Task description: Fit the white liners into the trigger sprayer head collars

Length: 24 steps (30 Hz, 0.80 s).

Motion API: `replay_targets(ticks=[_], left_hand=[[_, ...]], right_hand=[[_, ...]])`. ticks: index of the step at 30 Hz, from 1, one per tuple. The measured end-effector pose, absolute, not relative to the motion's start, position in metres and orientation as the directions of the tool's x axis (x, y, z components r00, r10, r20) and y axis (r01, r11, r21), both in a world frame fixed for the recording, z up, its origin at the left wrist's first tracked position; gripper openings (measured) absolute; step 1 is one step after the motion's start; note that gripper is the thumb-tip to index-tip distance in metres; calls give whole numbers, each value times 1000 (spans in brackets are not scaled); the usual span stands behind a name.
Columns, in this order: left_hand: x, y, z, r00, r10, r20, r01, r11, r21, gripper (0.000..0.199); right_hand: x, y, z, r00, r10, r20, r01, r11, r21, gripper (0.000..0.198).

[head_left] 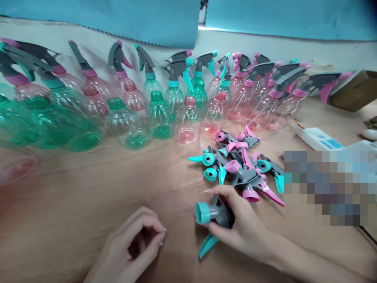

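The left hand [126, 243] is bare, with slim fingers [144, 221], nails showing at the tips, and a rounded back. The right hand [243, 222] is bare too, its fingers slender and tapering; its narrow wrist widens smoothly into a bare, slim forearm [300, 255].

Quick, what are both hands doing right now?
Left hand: closed in a loose curl, nothing visible in it.
Right hand: closed, holding a teal-and-gray spray head.
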State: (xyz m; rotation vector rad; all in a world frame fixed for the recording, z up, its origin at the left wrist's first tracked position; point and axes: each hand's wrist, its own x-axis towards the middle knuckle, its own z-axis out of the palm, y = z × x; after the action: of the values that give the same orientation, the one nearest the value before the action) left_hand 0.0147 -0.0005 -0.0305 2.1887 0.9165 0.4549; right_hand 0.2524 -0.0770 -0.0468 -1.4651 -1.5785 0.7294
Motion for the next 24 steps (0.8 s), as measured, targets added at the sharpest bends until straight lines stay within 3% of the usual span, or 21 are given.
replay_targets(ticks=[5, 11, 16, 24], left_hand=[[14, 1, -33, 693, 716, 88, 472, -542, 695, 3], [13, -2, -36, 724, 671, 161, 426, -617, 662, 4], [37, -3, -22, 769, 614, 178, 389, -670, 632, 10], [107, 23, -9, 823, 473, 315, 211, -768, 604, 12]], right_hand=[[253, -75, -38, -23, 991, 136, 568, 124, -813, 47], [268, -80, -10, -193, 978, 78, 704, 193, -683, 27], [286, -94, -1, -266, 962, 57, 829, 258, -497, 33], [300, -108, -6, -257, 962, 90, 890, 272, -366, 27]])
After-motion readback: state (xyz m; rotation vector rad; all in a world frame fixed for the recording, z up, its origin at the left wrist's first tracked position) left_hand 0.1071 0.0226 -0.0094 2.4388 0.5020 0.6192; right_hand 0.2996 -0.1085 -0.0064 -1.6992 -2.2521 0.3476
